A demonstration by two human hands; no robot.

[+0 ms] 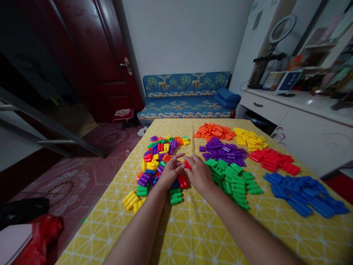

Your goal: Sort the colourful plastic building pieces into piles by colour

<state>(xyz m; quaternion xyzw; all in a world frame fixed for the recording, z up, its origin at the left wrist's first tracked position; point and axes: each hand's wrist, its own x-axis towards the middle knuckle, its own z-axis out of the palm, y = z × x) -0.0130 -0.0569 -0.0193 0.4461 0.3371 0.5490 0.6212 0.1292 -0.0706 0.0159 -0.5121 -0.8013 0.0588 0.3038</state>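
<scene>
My left hand (171,171) is over the right side of a mixed pile of coloured plastic pieces (150,157), its fingers apart with nothing seen between them. Close to its right, my right hand (199,171) has its fingers closed round a small red piece (187,164). More red pieces (182,181) lie just below, between the hands, with green pieces (175,196) nearer me. Right of my right hand are single-colour heaps: green (234,180), purple (224,151), orange (213,131), yellow (249,139), red (274,160) and blue (306,193).
A yellow patterned cloth (190,228) covers the table. Beyond its far edge stands a blue sofa (179,101). A white cabinet (311,129) is at the right, and a small stool (123,114) stands by the dark red door (102,62).
</scene>
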